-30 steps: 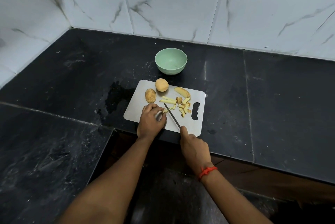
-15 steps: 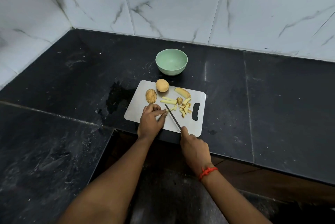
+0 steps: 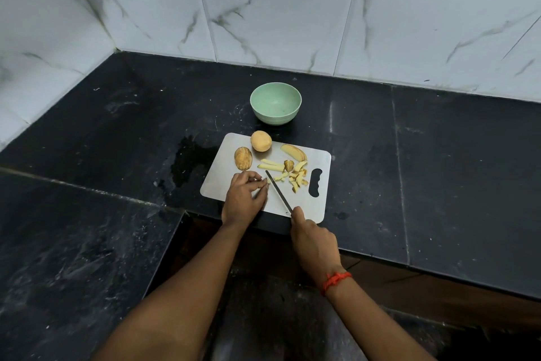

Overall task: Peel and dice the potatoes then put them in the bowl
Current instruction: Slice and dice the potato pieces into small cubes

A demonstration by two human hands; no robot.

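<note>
Potatoes are mid-dice, and it all happens on the black counter [image 3: 117,156]. The steel cutting board [image 3: 222,185] lies under both hands. The green bowl [image 3: 252,103] waits beyond the left hand's fingertips, past the board's far edge, with nothing visible in it.

The left hand [image 3: 243,199] is clawed over, fingertips down right beside the blade. Whether a piece is pinned under them, I cannot tell. The right hand [image 3: 313,240] is wrapped tight round the handle of the knife [image 3: 279,194], forefinger forward, blade angled away toward the left fingertips.

Just ahead of the left knuckles sit a brown-skinned potato [image 3: 243,158] and a rounder, paler one [image 3: 260,141]. A wedge [image 3: 293,152] lies further off, beyond the knife tip. Sticks [image 3: 270,165] lie just past the blade, with small cut chunks [image 3: 297,177] to the blade's right.

So dicing is under way, roughly a third done by my reckoning. Next comes a clean downward cut with the fingertips tucked clear, then more sticks fed across.
</note>
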